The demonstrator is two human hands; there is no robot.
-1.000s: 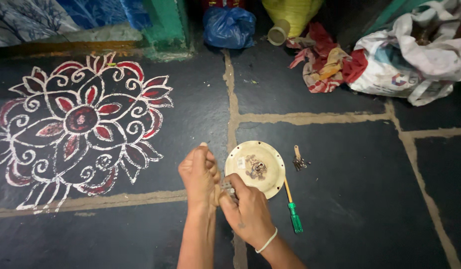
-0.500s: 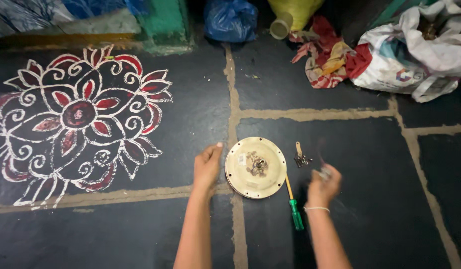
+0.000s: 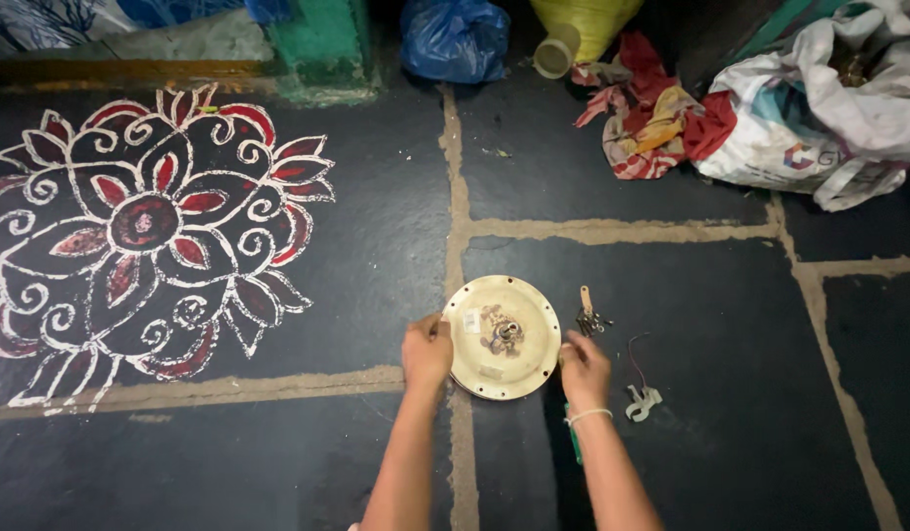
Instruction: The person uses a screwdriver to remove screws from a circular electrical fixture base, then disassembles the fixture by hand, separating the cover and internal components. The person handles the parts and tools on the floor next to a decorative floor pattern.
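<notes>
The dark stone floor [image 3: 278,442] carries everything here, with a white and red flower drawing [image 3: 140,226] on the far left and a heap of bags and cloth [image 3: 799,108] at the far right. Near the middle lies a round cream-coloured disc [image 3: 504,337], flat on the floor, with a small metal hub at its centre. The left hand [image 3: 427,352] has its grip closed on the disc's left rim, and the right hand [image 3: 585,366] touches the right rim; whether those fingers are curled round the edge or only resting on it I cannot tell. To handle the disc well, both hands should probably take the rim at opposite points and keep it level, so that nothing loose at the hub slides off (the middle looks greasy or rusty). Just right of the disc sits a cluster of small metal parts [image 3: 590,317], and nearer, well apart from it, a bent clip with a thin wire [image 3: 643,398]; a sweep of the right wrist could scatter them. A green tool handle [image 3: 575,447] peeps out under the right forearm.
</notes>
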